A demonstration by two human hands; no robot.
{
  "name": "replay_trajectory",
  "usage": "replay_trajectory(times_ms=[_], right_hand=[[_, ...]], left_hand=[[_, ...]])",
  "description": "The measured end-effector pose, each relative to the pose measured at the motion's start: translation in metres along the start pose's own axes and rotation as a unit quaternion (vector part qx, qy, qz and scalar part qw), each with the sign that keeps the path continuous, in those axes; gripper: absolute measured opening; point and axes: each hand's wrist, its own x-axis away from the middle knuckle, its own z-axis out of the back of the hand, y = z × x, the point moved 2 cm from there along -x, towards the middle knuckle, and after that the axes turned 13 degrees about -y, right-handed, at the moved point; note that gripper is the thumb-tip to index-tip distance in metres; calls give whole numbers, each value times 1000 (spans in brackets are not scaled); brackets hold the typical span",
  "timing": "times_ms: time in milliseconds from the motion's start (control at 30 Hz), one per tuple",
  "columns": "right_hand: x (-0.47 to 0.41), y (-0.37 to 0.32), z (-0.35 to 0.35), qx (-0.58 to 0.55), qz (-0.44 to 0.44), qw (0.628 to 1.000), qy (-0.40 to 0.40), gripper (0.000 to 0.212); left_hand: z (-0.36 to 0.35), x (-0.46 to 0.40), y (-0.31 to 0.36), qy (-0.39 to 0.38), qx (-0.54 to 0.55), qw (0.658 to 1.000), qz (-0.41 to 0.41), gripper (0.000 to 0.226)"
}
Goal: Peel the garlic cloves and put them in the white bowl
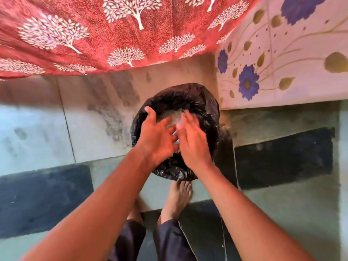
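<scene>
Both hands — left [158,137], right [192,142] — flat-fingered, holding nothing, brushing together over the bin [205,102] below — peeling looks finished.

Bare forearms without sleeves, bare feet [178,198], and dark navy trousers [169,240] with loose legs.

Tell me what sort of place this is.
Probably a room in a home: a tiled floor, a red tree-print cloth and a blue-flowered sheet, with both hands over a bin lined with a black bag.
</scene>
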Motion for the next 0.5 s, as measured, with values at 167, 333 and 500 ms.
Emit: replay_trajectory(times_ms=[167, 333, 500], right_hand=[[5, -12, -19, -75, 60, 990, -105, 57], [1, -24, -15, -83, 54, 995, -4, 52], [-6, 9, -19, -29, -18, 998, -53, 66]], left_hand=[[-11, 0, 1, 48, -26, 998, 21, 108], [-4, 1, -1, 107, -55, 993, -6, 82], [-5, 9, -9, 40, -67, 997, 8, 105]])
